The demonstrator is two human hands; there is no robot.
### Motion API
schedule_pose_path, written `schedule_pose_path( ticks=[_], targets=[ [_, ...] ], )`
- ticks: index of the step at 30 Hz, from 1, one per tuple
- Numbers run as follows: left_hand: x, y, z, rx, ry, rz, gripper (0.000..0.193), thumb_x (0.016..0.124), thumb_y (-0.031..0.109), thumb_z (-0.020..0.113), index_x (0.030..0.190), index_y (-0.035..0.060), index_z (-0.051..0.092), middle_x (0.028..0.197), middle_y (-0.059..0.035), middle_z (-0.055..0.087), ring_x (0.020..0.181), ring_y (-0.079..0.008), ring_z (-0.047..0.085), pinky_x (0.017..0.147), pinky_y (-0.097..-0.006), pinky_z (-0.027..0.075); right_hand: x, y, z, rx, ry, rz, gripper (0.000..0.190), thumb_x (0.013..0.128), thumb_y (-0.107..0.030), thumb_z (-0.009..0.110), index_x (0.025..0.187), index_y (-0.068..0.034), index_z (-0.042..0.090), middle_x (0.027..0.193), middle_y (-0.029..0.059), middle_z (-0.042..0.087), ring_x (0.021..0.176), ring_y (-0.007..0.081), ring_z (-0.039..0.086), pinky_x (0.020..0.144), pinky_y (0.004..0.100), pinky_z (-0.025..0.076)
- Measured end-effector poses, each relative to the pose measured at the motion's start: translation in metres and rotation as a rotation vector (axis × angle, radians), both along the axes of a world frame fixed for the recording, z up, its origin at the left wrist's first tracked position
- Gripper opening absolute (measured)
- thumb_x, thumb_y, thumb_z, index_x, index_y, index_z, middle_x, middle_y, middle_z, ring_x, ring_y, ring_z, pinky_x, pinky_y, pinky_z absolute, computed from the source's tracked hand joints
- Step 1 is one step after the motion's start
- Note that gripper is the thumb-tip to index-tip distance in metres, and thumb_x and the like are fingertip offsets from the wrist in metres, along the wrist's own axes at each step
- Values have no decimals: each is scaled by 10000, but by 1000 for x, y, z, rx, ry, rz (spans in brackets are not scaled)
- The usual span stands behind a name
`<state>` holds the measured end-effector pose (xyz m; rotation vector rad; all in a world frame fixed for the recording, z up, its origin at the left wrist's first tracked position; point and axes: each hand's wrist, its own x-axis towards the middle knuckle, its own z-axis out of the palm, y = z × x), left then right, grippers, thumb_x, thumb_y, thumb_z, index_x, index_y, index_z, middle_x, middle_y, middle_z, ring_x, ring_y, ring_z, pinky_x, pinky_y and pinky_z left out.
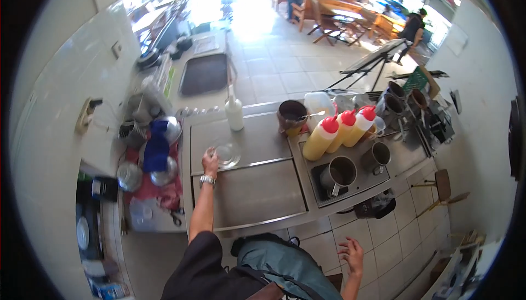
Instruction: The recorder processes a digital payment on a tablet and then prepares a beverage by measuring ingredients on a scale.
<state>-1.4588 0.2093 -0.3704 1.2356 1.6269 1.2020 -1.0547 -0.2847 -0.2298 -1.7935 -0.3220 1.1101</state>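
Note:
My left hand [210, 162], with a metal watch on the wrist, grips the near-left rim of a clear glass dish [228, 154]. The dish is at the stainless-steel counter [254, 193]; whether it rests on the surface or is just above it, I cannot tell. Behind it stands a white pump bottle [234, 115]. My right hand [351, 254] hangs over the tiled floor beside my body, fingers apart and holding nothing. Nearest to it on the counter are two metal pitchers [338, 172] [375, 158].
Several squeeze bottles [320, 139] with red caps line the counter's right side, near a brown pot [292, 115]. Left, upturned glass bowls [130, 177] and a blue cloth [157, 146] lie on a red cloth. A wooden stool [442, 187] stands at right. People are farther off among tables.

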Motion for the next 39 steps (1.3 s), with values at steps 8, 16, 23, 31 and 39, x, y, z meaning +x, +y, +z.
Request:
schedule_pose_path(
  ticks=[8, 16, 23, 31, 39],
  targets=[
    [-24, 11, 9, -26, 313, -149, 288, 874, 242, 715, 984, -22, 690, 929, -190, 734, 838, -281, 716, 763, -379, 554, -63, 49, 129, 169, -311, 73, 324, 1009, -202, 546, 1268, -16, 602, 928, 88, 710, 726, 124, 647, 616, 257, 510],
    [-41, 31, 7, -24, 418, -353, 426, 816, 305, 776, 879, -65, 574, 828, -221, 689, 748, -312, 684, 685, -437, 542, -138, 98, 306, 405, -978, 675, 357, 945, -168, 617, 1291, -80, 606, 941, 83, 712, 805, 216, 708, 665, 342, 577],
    [-18, 68, -24, 191, 834, -332, 525, 847, 418, 713, 1040, -54, 587, 900, -237, 695, 890, -385, 685, 790, -506, 535, -133, 80, 326, 670, -1450, 730, 212, 887, -163, 597, 993, 20, 613, 809, 123, 686, 767, 283, 717, 652, 400, 569],
    [173, 56, -13, 472, 601, -697, 463, 904, 365, 645, 1092, -53, 581, 969, -211, 682, 909, -340, 668, 804, -484, 535, -38, -62, 344, 335, -1747, 411, 194, 780, -196, 705, 843, -24, 642, 700, 32, 611, 638, 180, 573, 606, 302, 462],
    [496, -49, 19, 661, 159, -1027, 408, 960, 311, 578, 1144, -53, 576, 1038, -185, 669, 928, -295, 650, 818, -461, 534, 76, -165, 340, -229, -1684, 247, 315, 771, -227, 670, 1015, -39, 604, 775, 73, 536, 758, 186, 505, 739, 379, 426]
  ],
)
